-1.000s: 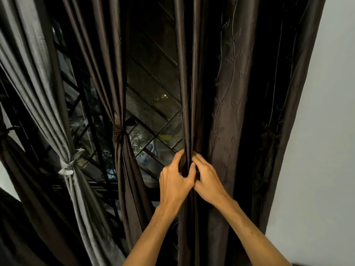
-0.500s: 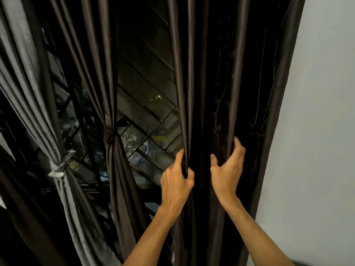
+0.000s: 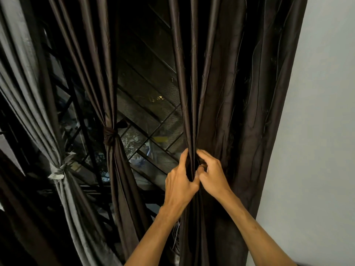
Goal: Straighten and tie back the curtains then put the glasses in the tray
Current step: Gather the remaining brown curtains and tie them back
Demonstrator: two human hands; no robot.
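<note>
A dark brown curtain [image 3: 236, 96] hangs loose at the right, beside the wall. My left hand [image 3: 180, 179] grips a bunch of its folds at the left edge, thumb wrapped round the front. Close against it, my right hand [image 3: 212, 173] pinches more folds with curled fingers. A second dark brown curtain [image 3: 115, 169] hangs further left, tied with a knot [image 3: 109, 135]. At the far left a grey curtain [image 3: 32, 104] is tied with a grey band [image 3: 58, 169]. No glasses or tray are in view.
A window with a dark diagonal metal grille [image 3: 153, 120] shows between the curtains, with night outside. A plain pale wall [image 3: 317, 131] fills the right side. Another dark cloth [image 3: 17, 217] hangs at the lower left.
My right hand has come back from the curtain's right folds to the left, bringing cloth against my left hand. The left hand stays gripping the same bunch.
</note>
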